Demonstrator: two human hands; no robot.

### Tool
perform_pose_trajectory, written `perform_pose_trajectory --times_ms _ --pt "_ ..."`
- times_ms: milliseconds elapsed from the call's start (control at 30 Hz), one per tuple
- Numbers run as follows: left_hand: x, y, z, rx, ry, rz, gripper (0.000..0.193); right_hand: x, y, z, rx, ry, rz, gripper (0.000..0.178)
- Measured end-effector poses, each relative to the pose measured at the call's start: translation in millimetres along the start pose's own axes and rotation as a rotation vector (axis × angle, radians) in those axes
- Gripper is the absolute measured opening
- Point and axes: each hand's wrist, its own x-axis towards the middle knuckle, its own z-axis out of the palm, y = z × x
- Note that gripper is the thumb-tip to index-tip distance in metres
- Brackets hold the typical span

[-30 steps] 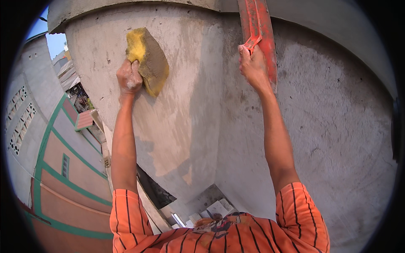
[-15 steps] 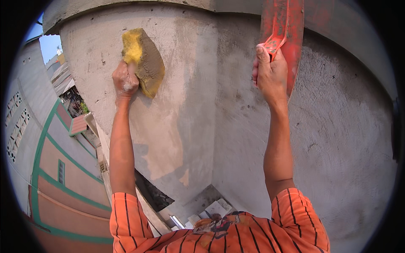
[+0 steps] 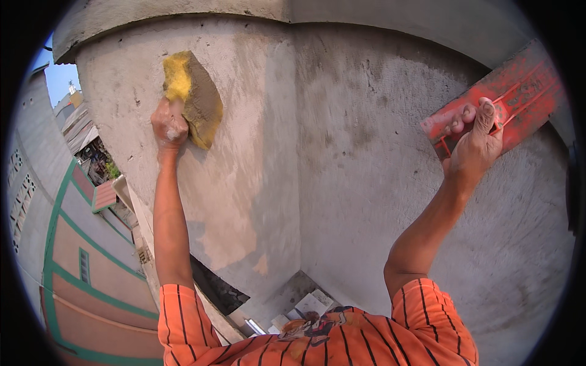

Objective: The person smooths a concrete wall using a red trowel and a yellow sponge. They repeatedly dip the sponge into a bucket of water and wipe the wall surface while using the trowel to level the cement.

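Observation:
My left hand (image 3: 170, 124) grips a yellow sponge (image 3: 206, 104) by its left edge. Grey-brown mortar smears the sponge's right part, while its upper left is still bright yellow. The sponge is up against or very near the left plastered wall (image 3: 241, 177); I cannot tell if it touches. On the right, my right hand (image 3: 475, 143) is closed round the handle of a red plastering float (image 3: 525, 91). Its long plate lies tilted across the right wall (image 3: 366, 183), upper end toward the right rim, with grey mortar stains on its back.
The two walls meet in an inside corner (image 3: 298, 152). A concrete ledge (image 3: 177, 12) overhangs them. Pale blocks (image 3: 314, 303) and metal pipes (image 3: 255, 327) lie below, beside a dark opening (image 3: 217, 287). Beyond the left wall edge stands a building with green trim (image 3: 91, 287).
My right hand has swung right and slightly down with the float, turning it from upright to slanted. The left hand and sponge sit slightly left and lower in view, as the whole view shifted.

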Motion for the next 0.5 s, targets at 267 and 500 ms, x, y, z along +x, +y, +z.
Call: perform_pose_trajectory --times_ms 267,500 --pt "3 -1 -5 0.019 -0.008 0.037 0.014 -13 78 55 -0.42 -0.397 0.263 0.035" --pt "4 6 -3 0.007 -0.024 0.037 0.014 14 -18 -22 -0.133 0.123 -0.045 0.028"
